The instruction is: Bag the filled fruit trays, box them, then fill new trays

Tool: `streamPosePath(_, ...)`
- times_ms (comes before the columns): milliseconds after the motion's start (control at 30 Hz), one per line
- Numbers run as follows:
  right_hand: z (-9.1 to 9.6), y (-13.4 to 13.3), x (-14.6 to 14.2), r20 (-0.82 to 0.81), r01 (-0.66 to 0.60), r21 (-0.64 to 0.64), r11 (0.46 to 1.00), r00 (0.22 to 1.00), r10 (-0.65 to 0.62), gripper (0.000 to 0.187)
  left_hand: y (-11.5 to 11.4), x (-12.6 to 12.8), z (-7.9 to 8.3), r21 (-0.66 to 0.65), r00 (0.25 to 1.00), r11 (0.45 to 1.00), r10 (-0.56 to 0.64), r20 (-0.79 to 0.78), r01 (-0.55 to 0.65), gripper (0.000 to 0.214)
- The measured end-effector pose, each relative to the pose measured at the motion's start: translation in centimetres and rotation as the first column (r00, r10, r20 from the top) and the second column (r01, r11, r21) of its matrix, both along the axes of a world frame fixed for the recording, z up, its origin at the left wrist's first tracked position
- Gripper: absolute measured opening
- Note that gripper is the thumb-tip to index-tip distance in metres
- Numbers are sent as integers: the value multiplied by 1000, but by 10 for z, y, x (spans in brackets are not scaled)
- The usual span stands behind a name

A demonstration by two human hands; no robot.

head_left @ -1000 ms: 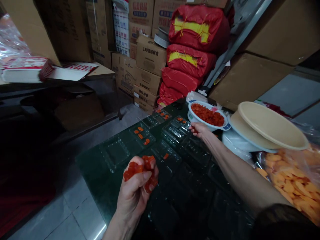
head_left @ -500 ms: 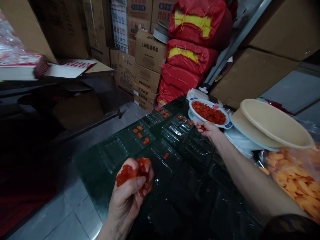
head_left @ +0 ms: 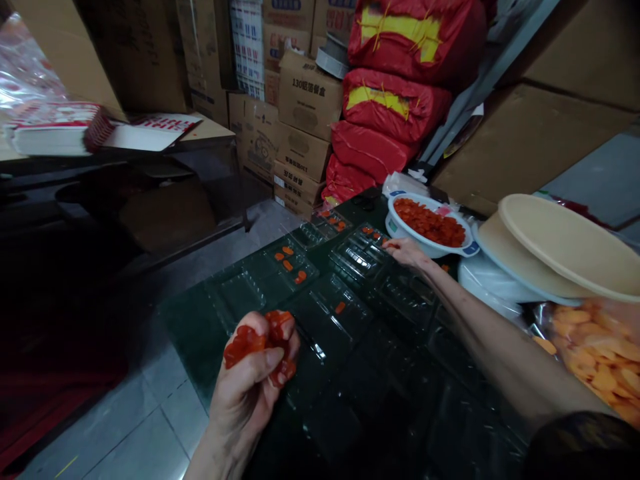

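Left hand's [head_left: 244,387] clamping red slices [head_left: 245,343]. Right hand's [head_left: 407,253] bunching fingertips at a tray's [head_left: 357,263] right end, can't tell if empty.

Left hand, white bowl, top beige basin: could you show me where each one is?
Left hand [head_left: 251,375], head view: near the base of the thumb.
White bowl [head_left: 403,231], head view: its near outer wall.
Top beige basin [head_left: 575,248], head view: its bare inside.

The left hand [head_left: 246,388] is curled tight. The right arm [head_left: 487,333] reaches far out, the right hand [head_left: 407,253] pointing left.
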State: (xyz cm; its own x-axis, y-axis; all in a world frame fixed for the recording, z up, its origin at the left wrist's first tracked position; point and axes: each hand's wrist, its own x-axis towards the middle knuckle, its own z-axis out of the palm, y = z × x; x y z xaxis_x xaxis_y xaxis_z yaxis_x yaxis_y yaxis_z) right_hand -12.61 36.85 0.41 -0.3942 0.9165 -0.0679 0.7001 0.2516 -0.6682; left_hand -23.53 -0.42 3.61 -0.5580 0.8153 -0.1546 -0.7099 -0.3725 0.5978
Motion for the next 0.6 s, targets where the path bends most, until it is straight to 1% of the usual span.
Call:
streamPosePath(100,15,-18,1,-14,-51,-52,997,999,50,10,-1,-2,1,0,1000,1000,8,-11,-8,22)
streamPosePath(167,24,-40,1,-46,-94,-108,990,995,89,12,-3,-5,2,1,999,1000,27,-18,-27,22)
streamPosePath(200,28,-53,1,-69,-139,-129,982,989,131,14,-4,-6,2,-2,999,999,41,-21,-41,22)
streamPosePath(233,30,-68,1,-94,-211,-128,969,975,200,16,-5,-8,2,-6,998,998,55,-27,-55,22)
streamPosePath(267,30,-85,1,-113,-311,-98,946,947,299,17,-7,-10,1,-12,997,997,70,-34,-70,22)
streamPosePath(300,29,-101,2,-107,-428,-37,903,900,422,16,-8,-12,1,-20,996,996,81,-41,-82,21)
streamPosePath(333,27,-117,3,-61,-543,44,838,836,545,15,-10,-14,0,-24,995,996,89,-48,-90,21)
streamPosePath(367,23,-131,3,29,-638,125,760,768,640,13,-11,-15,0,-26,994,995,94,-53,-96,21)
streamPosePath(400,19,-143,4,146,-704,183,686,710,689,12,-13,-16,0,-23,994,995,98,-57,-99,21)
streamPosePath(433,15,-153,4,261,-744,217,631,668,697,14,-14,-16,0,-16,993,995,100,-59,-101,21)
streamPosePath(467,12,-159,4,352,-759,239,605,649,675,15,-15,-15,0,-10,993,995,98,-59,-99,21)
streamPosePath(500,9,-164,3,406,-757,255,601,648,644,16,-16,-15,0,-2,994,995,95,-61,-95,20)
streamPosePath(533,8,-166,1,425,-743,272,611,663,617,17,-17,-13,0,6,994,996,91,-62,-91,20)
streamPosePath(600,7,-165,-6,401,-694,312,649,715,572,16,-18,-10,1,19,994,997,82,-66,-80,20)
